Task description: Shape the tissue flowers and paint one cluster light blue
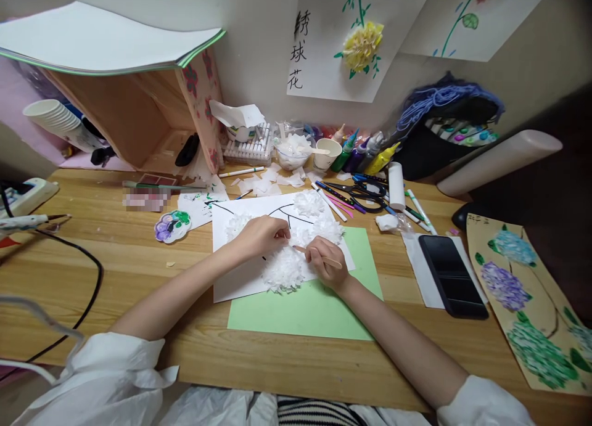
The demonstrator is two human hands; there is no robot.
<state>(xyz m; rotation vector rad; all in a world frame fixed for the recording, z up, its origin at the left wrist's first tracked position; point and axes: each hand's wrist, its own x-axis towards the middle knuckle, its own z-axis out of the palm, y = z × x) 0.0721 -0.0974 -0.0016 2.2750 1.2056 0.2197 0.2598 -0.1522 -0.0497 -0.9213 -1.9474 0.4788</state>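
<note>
A white sheet of paper [224, 278] with black drawn branches lies on a green sheet [305, 315]. Fluffy white paper flower clusters [283, 273] stand out from it, several in all. Above the middle of the white sheet, my left hand [264, 236] is closed in a pinch beside the clusters; what its fingertips hold, if anything, is too small to name. My right hand [326, 262] grips a slim wooden pencil [332, 263], its pointed tip aimed left between the flowers, close to my left fingertips.
Behind the sheet are torn white paper scraps [266, 182], a bowl of scraps [293, 151], a paper cup [327, 155] and paint bottles [349, 151]. Black scissors [365, 195] lie among pens. A phone [453, 277] and a flower picture [531, 303] are right; a paint palette [172, 227] is left.
</note>
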